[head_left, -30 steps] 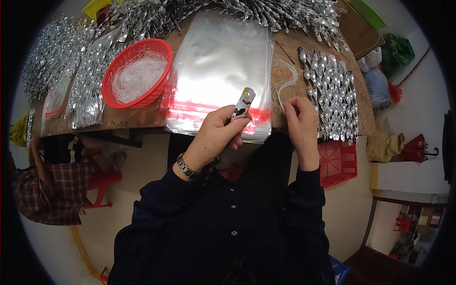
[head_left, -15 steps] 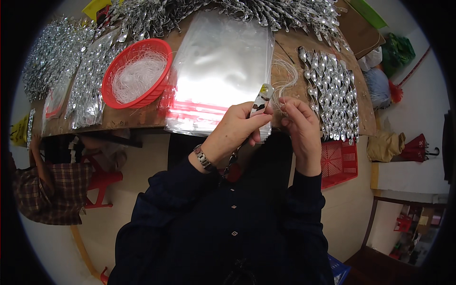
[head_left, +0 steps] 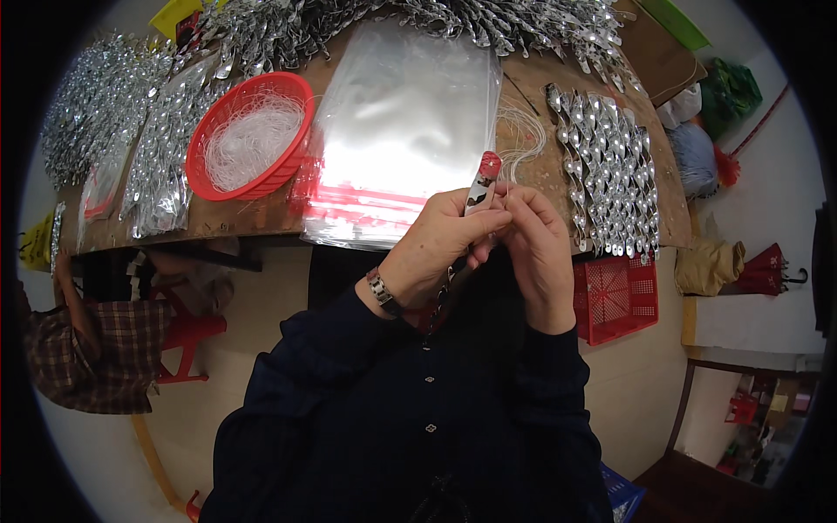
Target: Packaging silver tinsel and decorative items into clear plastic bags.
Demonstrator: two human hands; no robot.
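- Worktable [head_left: 602, 196]: a brown wooden top lay ahead of you, loaded on every side.
- Heaps of shiny silver pieces [head_left: 91, 105]: piled along the far and left edges; more of them lay in rows [head_left: 610, 166] at your right.
- Stack of clear plastic bags [head_left: 405, 131]: flat at the table's middle, red strips toward you.
- Red basket [head_left: 253, 135]: left of the bags, holding thin white strings.
- Loose white strings [head_left: 523, 139]: beside the bags on the right.
- Your left hand [head_left: 436, 248]: clenched round a slim silver piece with a red tip [head_left: 482, 183], held upright over the near table edge, in front of your chest.
- Your right hand [head_left: 536, 248]: fingers pinched against that piece just below the tip; whether they held a string there could not be told.
- Step, as judged: you were fitting or tying something at the piece's upper end. The next move seemed to call for a steady left hold and fine fingertip work from the right.
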